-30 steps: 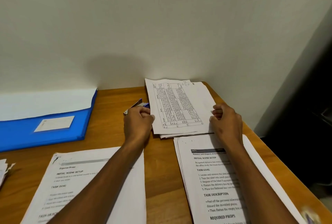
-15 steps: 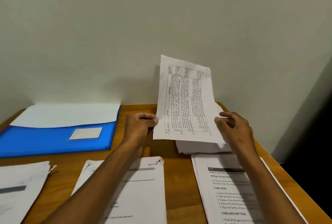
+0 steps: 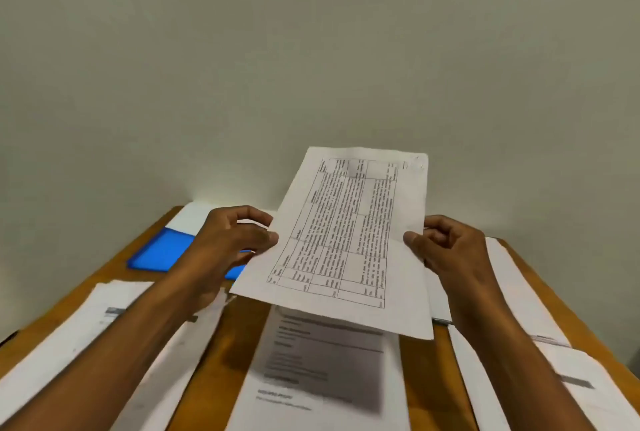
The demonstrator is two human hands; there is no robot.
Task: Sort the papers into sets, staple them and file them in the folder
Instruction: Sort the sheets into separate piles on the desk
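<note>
Plain pale wall (image 3: 311, 50) fills the upper half of the view, and a brown wooden desk (image 3: 239, 337) is seen below it, butted against the wall. A white printed sheet bearing a ruled table of text (image 3: 346, 236) is held up off the desk between both hands, its long axis running from about 7 o'clock up to 1 o'clock, so that the table lines are read sideways. Its left edge is pinched by the left hand (image 3: 228, 243) at 9 o'clock, thumb on the near face and fingers curled behind; its right edge is pinched in the same way by the right hand (image 3: 450, 250) at 3 o'clock. Both grips are narrow and closed on the paper, and neither hand is plainly nearer the sheet's middle. A bright blue plastic folder (image 3: 159, 250) lies flat at 10 o'clock, behind the left wrist, with white paper showing at its far edge. White printed stacks are spread on the desk: one at 8 o'clock (image 3: 104, 326), one at 6 o'clock directly beneath the held sheet (image 3: 318, 371), and one at 4 o'clock (image 3: 540, 344); their text is blurred. The sheet is probably being read for sorting, so the next placement is judged to depend on which stack it matches. No stapler can be made out.
</note>
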